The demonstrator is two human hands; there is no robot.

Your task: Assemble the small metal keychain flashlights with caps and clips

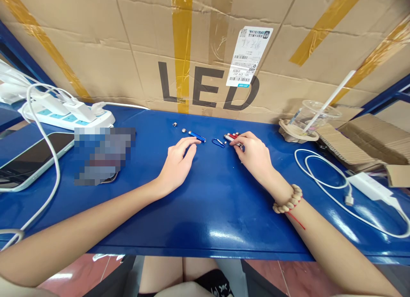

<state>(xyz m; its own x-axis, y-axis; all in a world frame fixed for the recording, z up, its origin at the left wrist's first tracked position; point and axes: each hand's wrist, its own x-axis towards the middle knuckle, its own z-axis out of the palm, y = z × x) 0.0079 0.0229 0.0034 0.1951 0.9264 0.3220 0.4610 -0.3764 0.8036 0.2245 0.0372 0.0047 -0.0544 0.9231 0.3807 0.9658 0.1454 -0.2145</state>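
My left hand (177, 162) rests on the blue table (208, 211) with its fingers stretched out. Its fingertips reach the near end of a small blue metal tube (196, 136). Two small silver caps lie up and left of that tube, the nearer cap (183, 130) close to its end. Fingers bent and closed, my right hand (254, 154) is at a small cluster of red and silver tubes (233, 136). A shiny silver bit shows under its fingers, but the grip is partly hidden. Between the hands lies a blue carabiner clip (218, 143).
A large cardboard box (128, 53) marked LED stands behind the table. At left are a white power strip (64, 113), a phone (35, 160) and a blurred-out item. Right holds a clear cup (315, 115) with a straw, cardboard pieces (378, 137) and a white cable (323, 184).
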